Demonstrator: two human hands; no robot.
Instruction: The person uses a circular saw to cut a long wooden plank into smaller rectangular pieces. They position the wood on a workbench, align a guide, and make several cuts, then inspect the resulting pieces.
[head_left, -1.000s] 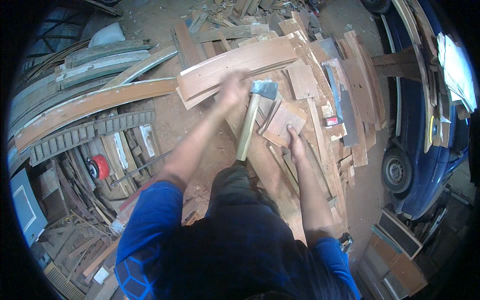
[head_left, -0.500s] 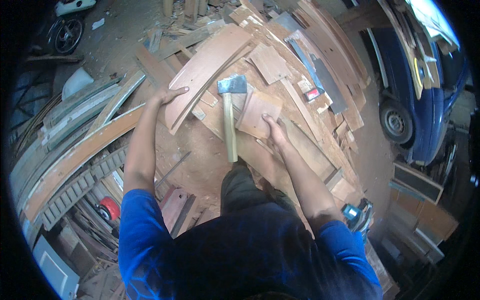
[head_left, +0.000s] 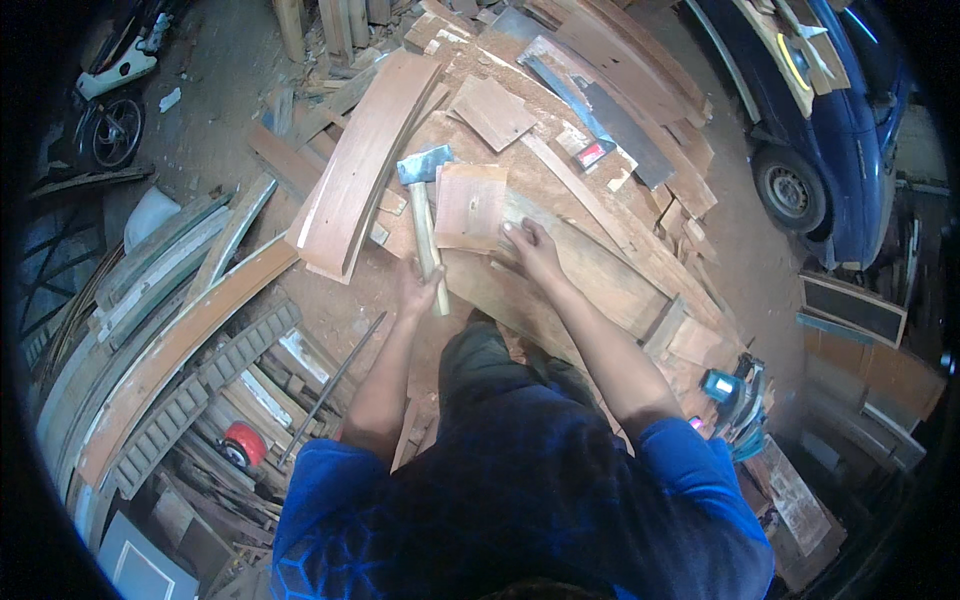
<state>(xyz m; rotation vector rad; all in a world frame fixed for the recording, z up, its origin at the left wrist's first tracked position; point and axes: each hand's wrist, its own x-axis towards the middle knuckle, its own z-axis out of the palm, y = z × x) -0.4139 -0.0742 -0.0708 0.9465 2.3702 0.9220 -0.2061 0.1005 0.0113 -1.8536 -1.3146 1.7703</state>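
Left hand [head_left: 415, 288]: I see it wrapped around the pale wooden handle of the grey steel-headed hatchet [head_left: 424, 205], head at 12 o'clock.
Right hand [head_left: 530, 250]: fingers spread, pressing flat on the small square reddish wood panel [head_left: 470, 207].
Progress: I judge the panel uncut; chopping is left.
Containers: none visible; a long curved brown plank [head_left: 360, 165] lies at 10 o'clock.

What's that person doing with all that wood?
A person in a blue shirt bends over a pile of brown wooden boards. The left hand grips the pale wooden handle of a grey-headed hatchet. The right hand presses on a small square reddish wooden piece beside the blade.
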